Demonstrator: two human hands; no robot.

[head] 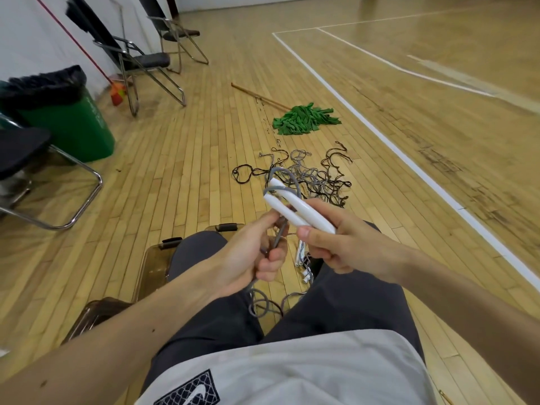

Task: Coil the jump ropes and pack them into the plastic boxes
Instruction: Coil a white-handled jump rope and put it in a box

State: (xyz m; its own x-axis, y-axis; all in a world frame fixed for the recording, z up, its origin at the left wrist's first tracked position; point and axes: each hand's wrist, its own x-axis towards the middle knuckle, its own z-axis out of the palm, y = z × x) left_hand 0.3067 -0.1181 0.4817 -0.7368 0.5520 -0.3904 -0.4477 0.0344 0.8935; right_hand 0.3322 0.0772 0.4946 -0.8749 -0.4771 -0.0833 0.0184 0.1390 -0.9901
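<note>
Centrally, one jump rope is held above the lap: its two white handles [295, 211] are laid side by side and clasped by the right grip [344, 244], fingers and thumb curled round them. The grey cord [285, 187] is looped out of the handle ends and led down to the left grip [251, 255], which is closed round it just beside the handles. Slack cord is trailed below the left grip into loose loops [263, 305] on the floor between the knees.

Further white handles [301, 255] are seen on the floor under the hands, partly hidden. A tangled pile of grey and black ropes [312, 176] is spread on the floor beyond the held handles.

Brown translucent plastic boxes [152, 264] are placed on the floor by the left knee, latches dark; their contents cannot be made out.

Surroundings: wooden gym floor [190, 147] marked with white court lines [380, 133]; green mop [304, 119] laid flat past the rope pile; green bin [76, 127] lined with a black bag at far left; folding chairs [140, 59] set along the wall; red broom [117, 93] leaned beside them.
</note>
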